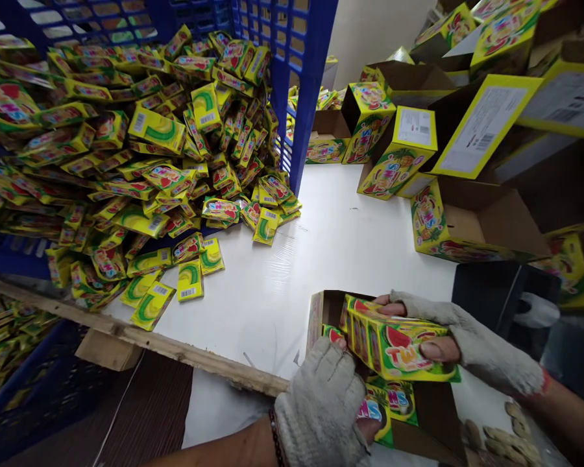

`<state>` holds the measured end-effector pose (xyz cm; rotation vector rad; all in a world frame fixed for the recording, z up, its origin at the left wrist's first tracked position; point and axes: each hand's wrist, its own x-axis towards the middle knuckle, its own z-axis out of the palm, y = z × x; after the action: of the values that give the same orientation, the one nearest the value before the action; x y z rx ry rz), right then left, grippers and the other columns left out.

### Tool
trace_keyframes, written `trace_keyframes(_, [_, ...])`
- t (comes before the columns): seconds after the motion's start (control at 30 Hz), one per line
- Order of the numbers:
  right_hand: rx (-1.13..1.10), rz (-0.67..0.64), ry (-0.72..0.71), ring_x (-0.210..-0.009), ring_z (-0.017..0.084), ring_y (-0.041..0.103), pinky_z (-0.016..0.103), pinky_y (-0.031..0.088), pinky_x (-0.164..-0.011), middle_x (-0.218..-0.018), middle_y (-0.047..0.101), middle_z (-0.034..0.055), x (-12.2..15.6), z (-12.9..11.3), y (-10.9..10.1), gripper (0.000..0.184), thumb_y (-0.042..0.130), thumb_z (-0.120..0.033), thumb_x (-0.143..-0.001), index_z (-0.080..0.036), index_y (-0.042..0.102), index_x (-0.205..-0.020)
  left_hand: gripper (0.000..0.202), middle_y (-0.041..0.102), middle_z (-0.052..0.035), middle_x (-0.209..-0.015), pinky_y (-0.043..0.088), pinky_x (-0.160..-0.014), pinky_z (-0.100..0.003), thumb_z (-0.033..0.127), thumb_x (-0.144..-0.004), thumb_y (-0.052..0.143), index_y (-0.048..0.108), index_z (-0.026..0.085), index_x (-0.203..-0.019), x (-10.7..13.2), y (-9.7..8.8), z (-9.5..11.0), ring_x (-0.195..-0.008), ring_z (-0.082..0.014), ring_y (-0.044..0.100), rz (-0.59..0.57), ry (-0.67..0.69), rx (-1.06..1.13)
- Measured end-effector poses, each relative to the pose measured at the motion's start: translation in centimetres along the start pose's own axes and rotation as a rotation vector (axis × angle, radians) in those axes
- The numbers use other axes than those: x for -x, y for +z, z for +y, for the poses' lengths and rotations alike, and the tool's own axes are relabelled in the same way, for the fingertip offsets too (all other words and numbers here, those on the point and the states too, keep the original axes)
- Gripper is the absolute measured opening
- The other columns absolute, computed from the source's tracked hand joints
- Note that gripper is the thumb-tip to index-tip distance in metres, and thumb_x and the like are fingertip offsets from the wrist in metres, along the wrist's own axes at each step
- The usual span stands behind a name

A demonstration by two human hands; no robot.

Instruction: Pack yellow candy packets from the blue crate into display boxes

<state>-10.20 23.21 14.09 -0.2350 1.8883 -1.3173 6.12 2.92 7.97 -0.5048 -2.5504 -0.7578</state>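
Note:
Both my hands wear grey knit gloves with the fingertips cut off. My right hand (467, 340) is closed around a stack of yellow sweet packets (394, 347) printed with a watermelon slice, thumb on the front face. My left hand (321, 402) grips the near end of the same stack from below. The stack hangs over an open cardboard carton (321, 311) at the near edge of the white table (321, 259). More packets (394, 399) lie inside the carton.
A big heap of loose yellow packets (126, 162) spills from a blue plastic crate (296, 65) onto the table's left side. Open printed cartons (448, 220) are stacked at the right and back. A wooden plank (141, 337) runs along the near left edge.

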Motion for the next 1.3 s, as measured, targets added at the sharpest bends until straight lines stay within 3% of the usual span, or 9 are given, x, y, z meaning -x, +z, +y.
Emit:
trace_keyframes(0.13, [-0.192,-0.089,0.154,-0.098,0.037,0.070,0.050,0.057,-0.090,-0.113,0.073,0.0156,-0.2,-1.4,0.8,0.074,0.081,-0.059,-0.060,-0.017,0.072,-0.120,0.047,0.072,-0.0151,-0.117,0.045,-0.115,-0.048,0.046,-0.089,0.053,0.067,0.010,-0.116,0.2,0.1,0.0,-0.123,-0.0300,0.062,-0.002,0.018,0.001])
trace_keyframes(0.23, [-0.240,-0.029,0.177,-0.093,0.035,0.071,0.048,0.057,-0.089,-0.104,0.075,0.0150,-0.8,-1.9,1.9,0.078,0.081,-0.055,-0.061,-0.015,0.067,-0.127,0.055,0.069,-0.0166,-0.126,0.046,-0.114,-0.049,0.046,-0.090,0.053,0.061,0.006,-0.127,0.5,0.3,-0.2,-0.129,-0.0309,0.057,0.026,0.029,-0.008])
trace_keyframes(0.37, [-0.197,0.052,0.165,-0.092,0.034,0.071,0.047,0.057,-0.088,-0.102,0.075,0.0124,-1.0,-1.5,2.3,0.080,0.084,-0.054,-0.058,-0.016,0.066,-0.127,0.055,0.068,-0.0182,-0.128,0.045,-0.114,-0.051,0.046,-0.089,0.054,0.062,0.006,-0.126,0.7,0.5,-0.3,-0.129,-0.0331,0.058,-0.045,0.046,0.004])
trace_keyframes(0.63, [-0.188,-0.139,0.137,-0.097,0.032,0.070,0.046,0.054,-0.093,-0.106,0.075,0.0117,-2.1,-0.6,2.6,0.062,0.076,-0.054,-0.074,-0.015,0.069,-0.123,0.051,0.070,-0.0173,-0.124,0.046,-0.112,-0.050,0.046,-0.090,0.052,0.065,0.008,-0.120,0.2,0.1,-0.1,-0.123,-0.0316,0.062,-0.030,0.057,-0.018])
trace_keyframes(0.77, [-0.231,-0.154,0.116,-0.099,0.030,0.069,0.046,0.053,-0.095,-0.110,0.074,0.0111,-3.3,-1.2,3.8,0.068,0.077,-0.055,-0.073,-0.016,0.065,-0.129,0.051,0.071,-0.0171,-0.122,0.046,-0.112,-0.051,0.045,-0.090,0.053,0.064,0.007,-0.122,0.1,0.0,-0.2,-0.121,-0.0318,0.063,-0.014,0.055,-0.004])
trace_keyframes(1.0, [-0.265,-0.081,0.193,-0.096,0.028,0.069,0.041,0.055,-0.087,-0.106,0.075,0.0094,-2.3,-0.6,3.3,0.066,0.084,-0.047,-0.067,-0.018,0.065,-0.122,0.056,0.068,-0.0185,-0.126,0.044,-0.113,-0.053,0.046,-0.090,0.051,0.060,0.006,-0.128,0.2,0.0,-0.1,-0.127,-0.0319,0.059,-0.082,0.037,-0.018])
trace_keyframes(1.13, [-0.333,0.055,0.166,-0.091,0.026,0.069,0.037,0.055,-0.082,-0.103,0.074,0.0092,-2.1,0.8,3.4,0.063,0.085,-0.047,-0.065,-0.018,0.065,-0.116,0.053,0.069,-0.0173,-0.124,0.044,-0.113,-0.050,0.045,-0.090,0.051,0.063,0.006,-0.124,0.0,-0.3,-0.1,-0.125,-0.0311,0.060,-0.036,0.060,-0.035])
trace_keyframes(1.3, [-0.212,0.152,0.178,-0.086,0.025,0.068,0.036,0.055,-0.077,-0.099,0.075,0.0074,-2.1,0.7,4.1,0.065,0.086,-0.047,-0.060,-0.018,0.065,-0.114,0.050,0.070,-0.0170,-0.123,0.044,-0.114,-0.048,0.044,-0.091,0.051,0.064,0.006,-0.121,0.1,-0.2,-0.2,-0.126,-0.0298,0.059,-0.018,0.050,-0.024])
